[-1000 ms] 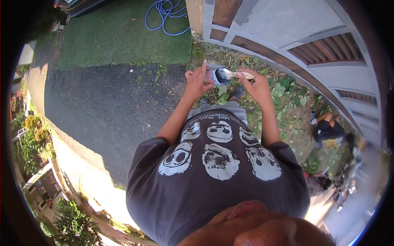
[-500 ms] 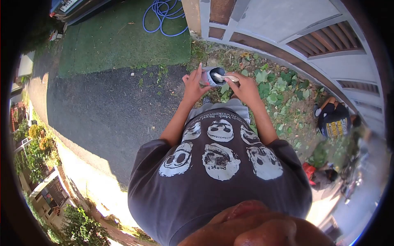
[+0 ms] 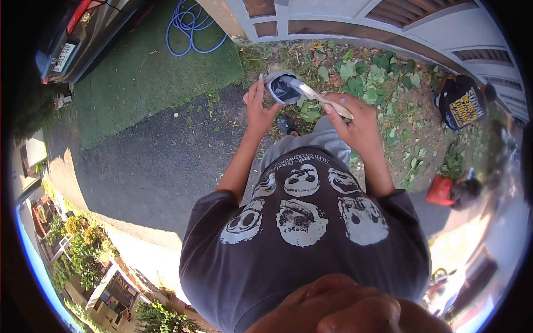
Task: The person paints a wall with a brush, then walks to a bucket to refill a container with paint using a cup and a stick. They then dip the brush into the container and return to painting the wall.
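Note:
My left hand (image 3: 259,108) holds a small grey container (image 3: 284,100) by its left side, its dark opening tilted toward me. In my right hand (image 3: 355,125) is a brush (image 3: 333,105) with a pale wooden handle, gripped by the handle. The brush's head end reaches to the container's opening at its right edge. Both hands are in front of my torso, above the ground at my feet.
A gate or wall (image 3: 333,28) with louvred panels runs along the top right. Leafy plants (image 3: 361,77) grow beside it. A crouching person (image 3: 463,102) is at the right, near a red bag (image 3: 440,190). A blue hose (image 3: 191,33) and a parked car (image 3: 83,41) lie upper left.
My right hand has moved right and slightly down with the brush, and more of its handle shows. The container's opening has turned, and the whole view has shifted.

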Motion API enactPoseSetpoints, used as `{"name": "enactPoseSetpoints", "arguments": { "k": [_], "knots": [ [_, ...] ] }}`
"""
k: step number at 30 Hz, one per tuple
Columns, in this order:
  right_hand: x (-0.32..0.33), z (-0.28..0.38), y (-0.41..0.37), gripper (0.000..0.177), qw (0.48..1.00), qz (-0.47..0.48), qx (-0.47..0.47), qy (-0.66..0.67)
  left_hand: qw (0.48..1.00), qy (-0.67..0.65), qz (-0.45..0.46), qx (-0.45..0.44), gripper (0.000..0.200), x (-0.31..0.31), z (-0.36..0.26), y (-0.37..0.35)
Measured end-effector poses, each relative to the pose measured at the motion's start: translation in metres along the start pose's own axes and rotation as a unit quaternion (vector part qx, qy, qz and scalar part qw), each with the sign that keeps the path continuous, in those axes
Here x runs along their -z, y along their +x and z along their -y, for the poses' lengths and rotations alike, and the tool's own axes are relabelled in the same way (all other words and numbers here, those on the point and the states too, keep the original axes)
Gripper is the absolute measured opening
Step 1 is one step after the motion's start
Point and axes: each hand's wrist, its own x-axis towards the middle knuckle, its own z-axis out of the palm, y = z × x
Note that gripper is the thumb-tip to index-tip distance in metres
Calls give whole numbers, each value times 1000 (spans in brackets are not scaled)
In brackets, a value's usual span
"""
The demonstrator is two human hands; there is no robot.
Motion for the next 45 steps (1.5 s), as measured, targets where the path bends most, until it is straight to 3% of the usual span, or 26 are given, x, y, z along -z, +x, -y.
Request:
{"name": "enactPoseSetpoints", "arguments": {
  "k": [7, 10, 15, 21, 26, 34, 41, 45],
  "knots": [
    [39, -20, -63, 23, 995, -30, -9, -97, 990, -8, 118, -82, 101, -53, -69, 2],
    [71, -36, -113, 23, 989, -105, -42, -90, 970, -28, 197, -144, 102, -92, -104, -7],
    [131, -71, -250, 27, 955, -225, -153, -122, 910, -14, 328, -253, 105, -173, -200, -41],
    [200, -97, -447, 25, 901, -317, -256, -146, 812, -39, 414, -409, 100, -308, -320, -149],
    [265, -95, -592, 26, 829, -390, -347, -199, 715, -116, 536, -434, 93, -405, -448, -272],
    [351, -102, -766, 25, 663, -577, -455, -148, 524, -185, 647, -522, 91, -524, -610, -412],
    [436, -165, -904, 27, 554, -615, -548, -121, 421, -187, 703, -542, 89, -683, -726, -530],
    [501, -190, -996, 29, 483, -632, -588, -149, 356, -217, 714, -563, 93, -770, -834, -617]
  ]
}}
